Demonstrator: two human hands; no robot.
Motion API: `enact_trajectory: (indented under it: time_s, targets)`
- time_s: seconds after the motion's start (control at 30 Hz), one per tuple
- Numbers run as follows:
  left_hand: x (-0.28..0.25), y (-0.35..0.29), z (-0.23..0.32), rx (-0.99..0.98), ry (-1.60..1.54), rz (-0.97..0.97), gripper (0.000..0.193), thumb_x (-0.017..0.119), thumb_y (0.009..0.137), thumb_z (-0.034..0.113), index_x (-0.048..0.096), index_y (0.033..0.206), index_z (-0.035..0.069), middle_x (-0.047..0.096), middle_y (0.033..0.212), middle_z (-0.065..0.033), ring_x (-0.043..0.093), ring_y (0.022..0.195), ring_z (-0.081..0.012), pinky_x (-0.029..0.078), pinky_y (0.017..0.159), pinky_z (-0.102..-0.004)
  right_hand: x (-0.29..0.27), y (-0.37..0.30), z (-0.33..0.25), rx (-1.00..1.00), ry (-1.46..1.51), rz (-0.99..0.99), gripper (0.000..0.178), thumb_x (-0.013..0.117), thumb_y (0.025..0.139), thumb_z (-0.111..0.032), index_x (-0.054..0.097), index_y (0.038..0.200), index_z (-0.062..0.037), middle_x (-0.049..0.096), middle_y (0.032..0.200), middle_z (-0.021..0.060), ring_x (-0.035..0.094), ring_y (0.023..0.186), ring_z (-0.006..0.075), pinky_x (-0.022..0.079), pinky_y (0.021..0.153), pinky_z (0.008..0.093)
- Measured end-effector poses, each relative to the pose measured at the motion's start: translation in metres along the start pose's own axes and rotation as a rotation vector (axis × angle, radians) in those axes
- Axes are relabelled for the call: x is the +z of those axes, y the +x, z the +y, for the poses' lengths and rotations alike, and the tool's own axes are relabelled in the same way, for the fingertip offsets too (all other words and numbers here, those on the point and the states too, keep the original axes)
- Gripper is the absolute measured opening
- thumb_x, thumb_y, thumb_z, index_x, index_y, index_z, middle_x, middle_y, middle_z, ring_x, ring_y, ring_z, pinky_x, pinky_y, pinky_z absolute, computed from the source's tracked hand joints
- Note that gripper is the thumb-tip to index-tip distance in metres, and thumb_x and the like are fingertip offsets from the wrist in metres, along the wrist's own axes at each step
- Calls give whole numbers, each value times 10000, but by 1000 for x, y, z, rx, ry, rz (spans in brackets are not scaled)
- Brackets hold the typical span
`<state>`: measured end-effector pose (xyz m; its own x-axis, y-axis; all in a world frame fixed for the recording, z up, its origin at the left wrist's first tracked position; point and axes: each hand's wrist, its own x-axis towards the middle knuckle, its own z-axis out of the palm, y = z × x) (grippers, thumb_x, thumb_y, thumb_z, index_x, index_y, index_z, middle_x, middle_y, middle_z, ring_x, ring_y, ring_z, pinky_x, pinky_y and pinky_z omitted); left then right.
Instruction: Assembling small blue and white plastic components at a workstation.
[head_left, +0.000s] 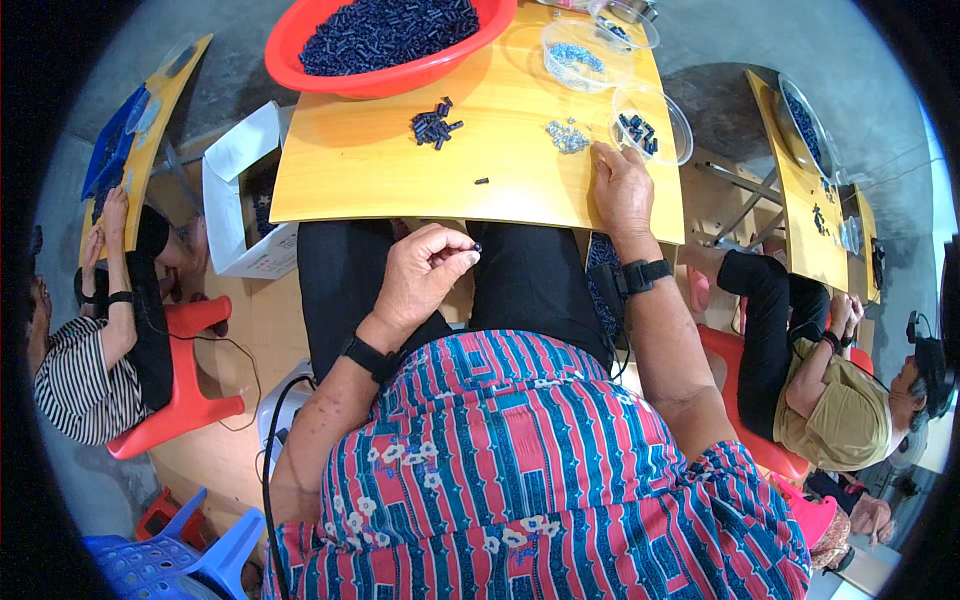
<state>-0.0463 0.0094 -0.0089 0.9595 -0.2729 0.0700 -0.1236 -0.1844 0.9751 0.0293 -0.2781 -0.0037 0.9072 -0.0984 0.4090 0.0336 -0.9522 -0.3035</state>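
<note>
My left hand (pixel 420 275) is over my lap, just off the table's near edge, with thumb and forefinger closed on a small dark cylindrical piece (pixel 477 247). On the table's right side rests my right hand (pixel 624 190), its fingers drawn together. Whatever its fingertips may hold is hidden. They lie between a small heap of shiny see-through pieces (pixel 568 137) and a see-through plastic tub (pixel 684 135) with some dark pieces in it. Farther left is a small pile of dark cylindrical pieces (pixel 434 126). A single dark piece (pixel 482 181) lies near the front edge.
A red basin (pixel 285 62) full of dark pieces stands at the table's (pixel 350 185) far side. Another see-through tub (pixel 552 50) holds shiny pieces. A white carton (pixel 225 170) is left of the table. Co-workers sit at tables on both sides; a blue stool (pixel 150 560) is lower left.
</note>
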Motion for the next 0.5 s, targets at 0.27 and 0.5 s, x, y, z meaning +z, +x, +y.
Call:
enact_trajectory:
  time_s: [0.27, 0.5]
  targets:
    - [0, 1, 0, -11, -18, -9, 97, 713, 844, 82, 699, 906, 9, 639, 820, -15, 537, 686, -64, 445, 637, -210, 5, -2, 6, 30, 65, 61, 158, 666, 828, -96, 718, 975, -69, 655, 885, 155, 652, 794, 332, 528, 718, 392]
    - [-1, 1, 1, -16, -27, -25, 63, 687, 864, 63, 676, 898, 11, 600, 818, 12, 507, 713, -57, 425, 648, -216, 4, -5, 6, 74, 106, 12, 116, 689, 812, -100, 720, 911, -49, 662, 851, 148, 658, 771, 309, 527, 720, 367]
